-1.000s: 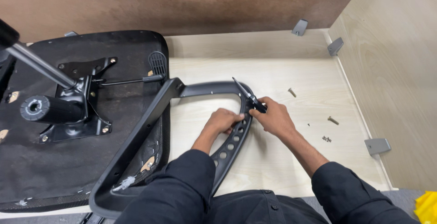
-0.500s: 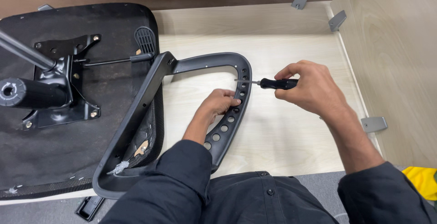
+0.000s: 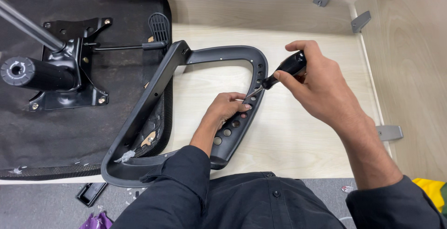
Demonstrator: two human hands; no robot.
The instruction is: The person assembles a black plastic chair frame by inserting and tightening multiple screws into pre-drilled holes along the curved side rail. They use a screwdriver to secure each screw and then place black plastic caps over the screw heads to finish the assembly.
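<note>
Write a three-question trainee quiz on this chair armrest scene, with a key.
1. True or false: the right hand holds a black-handled screwdriver.
2. What does the left hand grip?
A. the gas cylinder
B. the black armrest frame
C. a metal bracket
3. Fill in: the screwdriver's tip points at the row of ____ in the armrest frame.

Key: 1 true. 2 B, at the perforated side of the frame. 3 holes. The upturned seat base with its gas cylinder lies apart, at the left of the wooden surface.
</note>
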